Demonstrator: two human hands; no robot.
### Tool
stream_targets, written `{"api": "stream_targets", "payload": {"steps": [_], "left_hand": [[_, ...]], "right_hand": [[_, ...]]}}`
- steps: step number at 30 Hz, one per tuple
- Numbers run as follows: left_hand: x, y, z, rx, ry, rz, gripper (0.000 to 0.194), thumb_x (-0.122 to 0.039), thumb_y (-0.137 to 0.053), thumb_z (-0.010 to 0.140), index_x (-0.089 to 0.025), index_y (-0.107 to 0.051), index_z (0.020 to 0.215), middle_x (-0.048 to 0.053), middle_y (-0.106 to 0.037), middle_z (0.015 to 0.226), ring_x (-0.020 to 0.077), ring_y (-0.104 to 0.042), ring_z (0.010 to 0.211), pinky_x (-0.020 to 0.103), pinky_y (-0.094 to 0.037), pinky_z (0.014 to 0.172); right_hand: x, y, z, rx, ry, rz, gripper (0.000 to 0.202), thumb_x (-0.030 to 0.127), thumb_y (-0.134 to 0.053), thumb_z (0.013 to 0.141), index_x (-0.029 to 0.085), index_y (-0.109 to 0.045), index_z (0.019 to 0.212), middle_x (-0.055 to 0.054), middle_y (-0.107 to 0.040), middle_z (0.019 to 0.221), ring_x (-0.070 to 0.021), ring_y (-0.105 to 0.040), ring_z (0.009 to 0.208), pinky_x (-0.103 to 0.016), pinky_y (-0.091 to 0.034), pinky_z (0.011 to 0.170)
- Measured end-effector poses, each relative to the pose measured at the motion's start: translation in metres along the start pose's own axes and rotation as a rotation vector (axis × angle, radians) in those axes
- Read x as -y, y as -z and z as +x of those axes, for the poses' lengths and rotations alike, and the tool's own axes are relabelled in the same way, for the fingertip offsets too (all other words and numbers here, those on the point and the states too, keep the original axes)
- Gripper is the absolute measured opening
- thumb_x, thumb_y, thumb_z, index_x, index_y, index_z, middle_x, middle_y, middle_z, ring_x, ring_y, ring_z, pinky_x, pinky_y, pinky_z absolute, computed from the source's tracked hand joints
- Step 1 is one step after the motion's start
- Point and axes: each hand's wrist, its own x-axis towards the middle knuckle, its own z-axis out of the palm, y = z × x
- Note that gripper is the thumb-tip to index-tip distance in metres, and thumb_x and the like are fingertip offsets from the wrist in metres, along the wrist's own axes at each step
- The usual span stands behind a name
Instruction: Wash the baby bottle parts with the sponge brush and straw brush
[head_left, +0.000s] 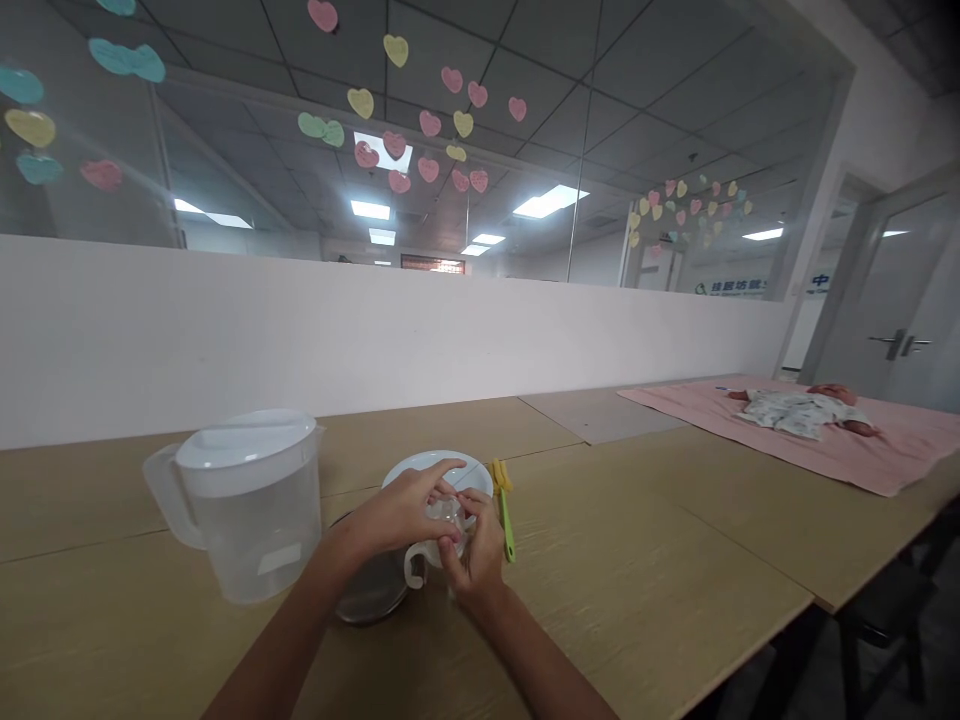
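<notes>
In front of me, both hands come together around a small clear baby bottle [448,512] with a whitish curved handle [415,567]. My left hand [401,508] curls over it from the left, thumb at its side and index finger stretched across the top. From the right, the fingers and thumb of my right hand [480,550] press against it. Much of the bottle is hidden by the fingers. Just behind the hands is a white plate [420,462]. A sponge brush with a yellow head and green handle [508,525] lies to the right. Partly under my left forearm sits a dark round metal dish [375,590].
A lidded translucent pitcher [259,520] stands on the wooden table [637,580] at left. On a pink cloth [892,455] at far right lies a baby doll [795,412]. A low white wall [375,335] with glass above borders the back. A dark stool [889,605] is beside the table.
</notes>
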Motion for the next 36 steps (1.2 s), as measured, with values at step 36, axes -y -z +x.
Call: {"api": "stream_targets", "payload": {"steps": [36], "left_hand": [[-0.037, -0.001, -0.016, 0.012, 0.027, 0.463, 0.030, -0.011, -0.043, 0.066, -0.023, -0.060, 0.088, 0.002, -0.062, 0.083, 0.0189, -0.056, 0.077, 0.024, -0.037, 0.059]], "right_hand": [[-0.001, 0.002, -0.005, 0.391, -0.332, 0.042, 0.063, 0.038, -0.051, 0.065, 0.013, -0.036, 0.121, -0.005, -0.064, 0.076, -0.0231, -0.062, 0.067, -0.030, -0.048, 0.055]]}}
